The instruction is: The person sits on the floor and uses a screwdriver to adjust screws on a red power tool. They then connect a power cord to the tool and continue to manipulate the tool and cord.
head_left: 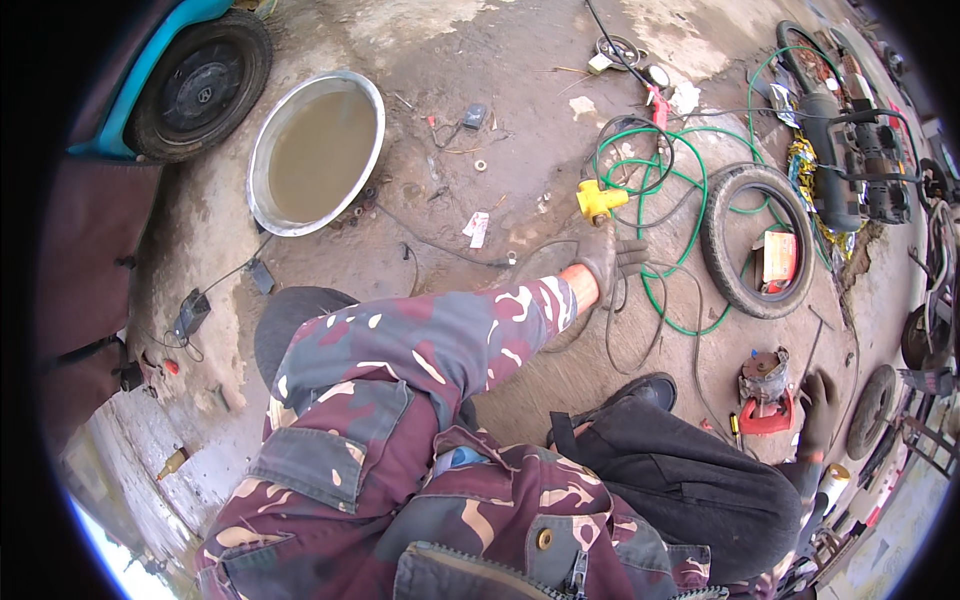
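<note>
Because the red-and-grey machine [766, 386] on the ground [530, 390] looks heavy and rigid, its red loop [752, 422] suits gripping; the right hand [820, 408] hangs open beside it, seemingly empty. The left hand [606, 258], fingers extended, adjoins a lighter-looking yellow tool [598, 200], hold unclear.

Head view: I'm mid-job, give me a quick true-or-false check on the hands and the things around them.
1. The metal basin holds murky brown liquid. True.
2. The yellow tool sits right beside the basin. False: it is by the left hand.
3. The looped hose beyond the left hand is bright blue. False: the hose is green.
4. The right hand is to the right of the red-and-grey machine. True.
5. The black wheel at upper left is to the right of the basin. False: it is to the basin's left.
</note>
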{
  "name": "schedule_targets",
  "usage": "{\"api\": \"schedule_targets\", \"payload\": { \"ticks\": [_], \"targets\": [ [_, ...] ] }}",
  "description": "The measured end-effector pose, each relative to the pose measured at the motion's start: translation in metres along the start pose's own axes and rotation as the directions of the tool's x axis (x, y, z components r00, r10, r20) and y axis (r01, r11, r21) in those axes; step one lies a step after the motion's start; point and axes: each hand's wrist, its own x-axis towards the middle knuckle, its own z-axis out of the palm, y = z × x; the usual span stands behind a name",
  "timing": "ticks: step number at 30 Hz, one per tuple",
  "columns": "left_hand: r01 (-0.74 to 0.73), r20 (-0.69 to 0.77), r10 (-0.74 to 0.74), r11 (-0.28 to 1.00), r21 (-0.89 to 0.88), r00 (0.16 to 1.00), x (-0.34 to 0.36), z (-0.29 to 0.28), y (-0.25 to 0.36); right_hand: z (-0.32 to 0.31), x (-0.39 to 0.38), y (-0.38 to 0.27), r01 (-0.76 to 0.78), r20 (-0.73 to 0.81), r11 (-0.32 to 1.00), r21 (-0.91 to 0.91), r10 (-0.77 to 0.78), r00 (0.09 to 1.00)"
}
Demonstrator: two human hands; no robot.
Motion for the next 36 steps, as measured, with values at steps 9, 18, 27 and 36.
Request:
{"api": "schedule_targets", "payload": {
  "ticks": [9, 18, 27, 36],
  "targets": [
    [0.107, 0.116, -0.120, 0.988, 0.107, 0.986, -0.016, 0.010, -0.009, 0.230, 0.013, -0.151, 0.340, 0.771, 0.840, -0.424, 0.137, 0.622],
    [0.169, 0.285, -0.223, 0.965, 0.202, 0.932, -0.041, 0.034, -0.012, 0.300, -0.006, -0.138, 0.007, 0.647, 0.977, -0.211, 0.134, 0.751],
    [0.187, 0.100, -0.303, 0.780, 0.597, 0.948, -0.036, -0.009, 0.058, 0.296, 0.000, -0.140, 0.138, 0.611, 0.941, -0.310, 0.085, 0.787],
    [0.144, 0.072, -0.258, 0.726, 0.672, 0.964, -0.001, 0.001, 0.086, 0.306, -0.010, -0.152, 0.145, 0.704, 0.911, -0.385, 0.189, 0.684]
  ]
}}
